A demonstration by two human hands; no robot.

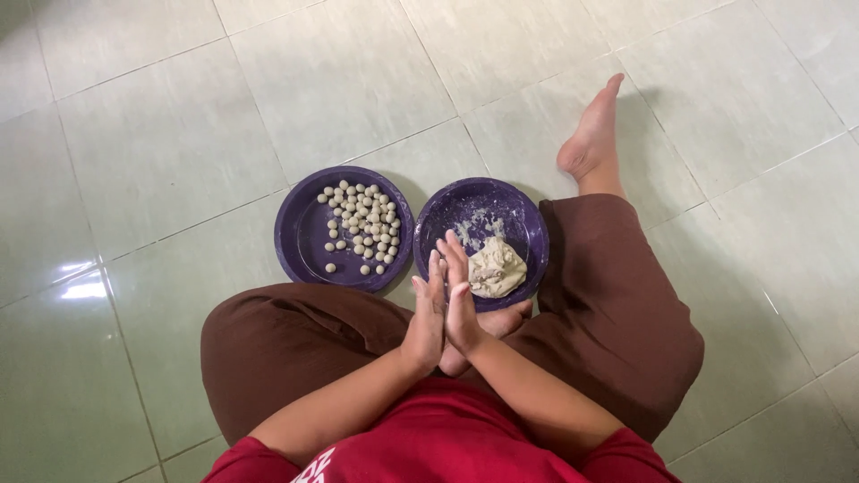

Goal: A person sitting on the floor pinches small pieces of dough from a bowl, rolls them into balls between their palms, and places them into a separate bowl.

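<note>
My left hand [426, 315] and my right hand [462, 304] are pressed palm to palm above my lap, fingers straight and pointing away from me. Whatever lies between the palms is hidden. Just beyond the fingertips stands a purple plate [522, 217] holding a pale lump of dough [495, 267] with flour smears behind it. To its left a second purple plate [300, 233] carries several small pale dough balls [362, 224] clustered in its right half.
I sit on a pale green tiled floor [161, 134] in brown trousers and a red shirt. One knee [242, 340] lies left, the other leg [617, 295] stretches right, with a bare foot [591, 134] beyond the plates.
</note>
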